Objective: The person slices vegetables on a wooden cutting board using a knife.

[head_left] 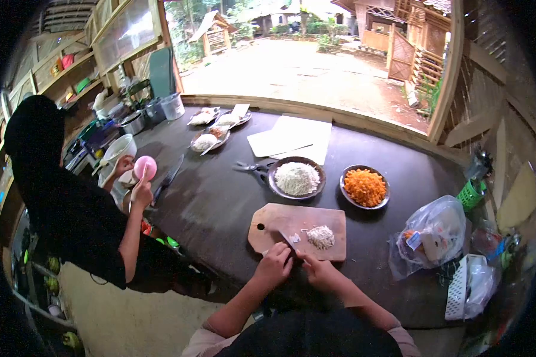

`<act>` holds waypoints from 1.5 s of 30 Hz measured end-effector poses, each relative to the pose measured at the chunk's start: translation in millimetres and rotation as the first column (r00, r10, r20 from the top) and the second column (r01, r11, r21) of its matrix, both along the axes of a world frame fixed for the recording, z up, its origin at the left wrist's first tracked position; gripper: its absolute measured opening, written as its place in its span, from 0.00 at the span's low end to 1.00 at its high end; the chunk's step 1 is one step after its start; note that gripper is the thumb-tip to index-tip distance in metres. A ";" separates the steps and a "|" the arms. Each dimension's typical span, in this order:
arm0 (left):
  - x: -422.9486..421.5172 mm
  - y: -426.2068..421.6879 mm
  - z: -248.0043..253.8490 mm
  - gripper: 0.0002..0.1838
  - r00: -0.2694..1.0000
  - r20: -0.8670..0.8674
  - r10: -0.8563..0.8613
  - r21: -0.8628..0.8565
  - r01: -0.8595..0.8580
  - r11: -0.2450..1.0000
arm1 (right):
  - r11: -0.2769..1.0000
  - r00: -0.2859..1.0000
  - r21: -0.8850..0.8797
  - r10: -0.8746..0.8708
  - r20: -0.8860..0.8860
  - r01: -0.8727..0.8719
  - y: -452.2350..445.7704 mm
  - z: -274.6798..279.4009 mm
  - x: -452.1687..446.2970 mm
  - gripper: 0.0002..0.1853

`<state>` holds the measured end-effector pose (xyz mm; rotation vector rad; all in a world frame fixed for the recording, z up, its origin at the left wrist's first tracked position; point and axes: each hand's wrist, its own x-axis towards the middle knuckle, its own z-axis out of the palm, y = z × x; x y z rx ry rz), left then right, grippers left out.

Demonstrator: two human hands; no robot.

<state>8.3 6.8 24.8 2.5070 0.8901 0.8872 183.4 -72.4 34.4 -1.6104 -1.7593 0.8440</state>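
Observation:
A wooden cutting board [262, 233] lies at the table's near edge, in front of me. My right hand [320, 272] is closed round the handle end of a knife [287, 239], its blade pointing up and left over the board. Beside it, my left hand [273, 265] rests at the board's lower edge with fingers curled; what it holds, if anything, is hidden. A small heap of finely chopped white pieces [321, 237] sits on the board's right half. Beyond the board stand a bowl of white chopped food [296, 179] and a bowl of diced orange food [365, 187], possibly carrot.
Scissors [252, 169] and white sheets [301, 138] lie behind the bowls. Several filled plates [205, 141] stand farther back. At right are a plastic bag [438, 229], a white basket [457, 288] and a green basket [470, 195]. A co-worker [77, 196] at left holds a pink object [145, 168].

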 end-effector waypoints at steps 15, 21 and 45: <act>-1.1 -4.8 2.5 0.12 0.999 0.048 -0.008 0.009 0.008 1.000 | 0.993 0.999 -0.112 -0.039 0.023 0.042 -0.5 15.1 -10.8 0.23; -1.0 -2.1 2.6 0.11 0.997 0.083 0.002 0.029 -0.005 1.000 | 0.999 0.999 -0.047 -0.021 0.050 0.024 -5.4 9.8 -5.0 0.24; -1.2 -0.7 -6.2 0.14 0.995 0.096 0.032 0.007 -0.033 0.999 | 0.993 0.999 0.114 0.028 0.028 -0.031 -9.1 20.6 -7.3 0.22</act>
